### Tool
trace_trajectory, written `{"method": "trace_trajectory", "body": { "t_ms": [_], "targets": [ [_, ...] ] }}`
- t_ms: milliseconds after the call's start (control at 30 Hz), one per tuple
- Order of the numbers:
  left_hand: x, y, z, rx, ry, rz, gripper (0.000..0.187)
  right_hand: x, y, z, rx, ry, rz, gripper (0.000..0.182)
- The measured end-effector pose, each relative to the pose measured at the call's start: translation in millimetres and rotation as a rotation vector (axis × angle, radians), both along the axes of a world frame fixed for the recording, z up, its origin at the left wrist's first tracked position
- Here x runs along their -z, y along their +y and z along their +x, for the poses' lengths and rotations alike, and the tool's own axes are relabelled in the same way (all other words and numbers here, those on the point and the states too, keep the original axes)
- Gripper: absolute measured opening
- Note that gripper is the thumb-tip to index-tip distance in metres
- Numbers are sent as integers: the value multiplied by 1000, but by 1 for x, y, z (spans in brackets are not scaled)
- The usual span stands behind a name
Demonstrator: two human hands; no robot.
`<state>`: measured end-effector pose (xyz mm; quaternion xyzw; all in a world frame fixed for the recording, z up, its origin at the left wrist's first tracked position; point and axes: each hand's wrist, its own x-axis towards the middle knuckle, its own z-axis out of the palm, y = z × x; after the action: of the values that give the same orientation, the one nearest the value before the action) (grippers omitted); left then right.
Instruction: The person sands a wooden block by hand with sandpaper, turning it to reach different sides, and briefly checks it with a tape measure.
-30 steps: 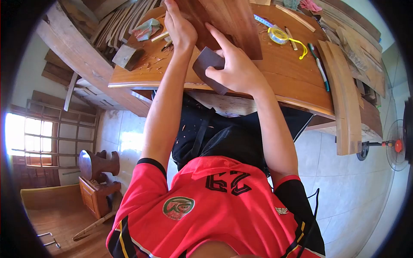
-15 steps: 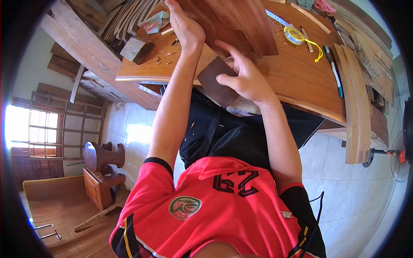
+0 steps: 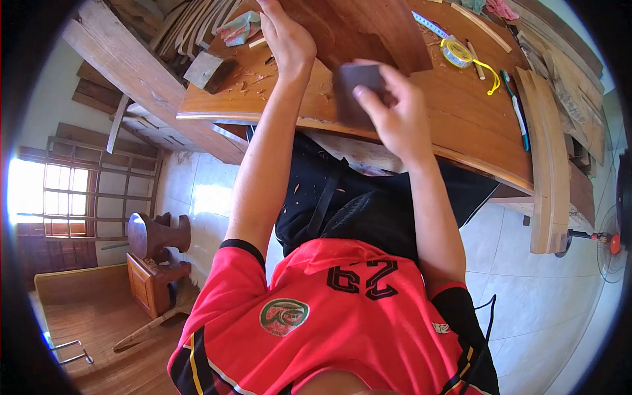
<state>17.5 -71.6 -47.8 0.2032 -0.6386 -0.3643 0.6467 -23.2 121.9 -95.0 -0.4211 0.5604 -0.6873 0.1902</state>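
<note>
A reddish-brown wooden board [image 3: 385, 36] with a smooth, grained face is tilted above the workbench, its far part cut off by the top edge. My left hand [image 3: 289, 46] holds the board along its left side; some of its fingertips are out of view. A dark brown flat piece [image 3: 363, 79], partly smeared by motion, is gripped between the thumb and fingers of my right hand [image 3: 405, 115]. That piece is just below the board's near edge; whether the two touch is unclear.
On the wooden workbench [image 3: 461, 131] lie shavings, a tape measure [image 3: 456, 54] with a yellow cord, a green-and-white brush [image 3: 515, 108] and a small wood block [image 3: 209, 71]. Planks [image 3: 543, 158] line the right side. A fan [image 3: 612, 243] stands at the far right.
My right hand and the dark piece have moved up and slightly right, and the piece has turned. The board has shifted slightly up and right, with my left hand still on it.
</note>
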Motion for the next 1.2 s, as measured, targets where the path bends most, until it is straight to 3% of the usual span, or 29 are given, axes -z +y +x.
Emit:
{"method": "trace_trajectory", "body": {
  "t_ms": [67, 300, 433, 633, 833, 933, 1067, 1167, 1200],
  "targets": [
    [1, 1, -2, -33, -2, -11, 85, -1, 1, -2, 163, 25, -99, 22],
    [4, -6, -10, -133, -75, 60, 96, -21, -31, -6, 465, 330, -283, 23],
    [-2, 2, -13, -107, -27, 43, 98, -45, -41, 5, 523, 396, -325, 29],
    [-5, 9, -13, -140, -53, 77, 98, -59, -34, 2, 446, 512, -140, 29],
    [-7, 15, -16, -213, -108, 139, 101, -54, -58, -10, 542, 513, -436, 20],
    [-4, 12, -15, -230, -91, 142, 101, -28, -53, -9, 463, 260, -320, 22],
    [-4, 13, -11, -228, -93, 158, 99, -20, -43, 1, 490, 253, -123, 24],
    [-4, 17, -14, -269, -87, 129, 91, -30, -37, -2, 502, 393, 22, 24],
    [-9, 23, -11, -239, -86, 124, 89, -27, -41, -5, 543, 437, -74, 23]
  ]
}}
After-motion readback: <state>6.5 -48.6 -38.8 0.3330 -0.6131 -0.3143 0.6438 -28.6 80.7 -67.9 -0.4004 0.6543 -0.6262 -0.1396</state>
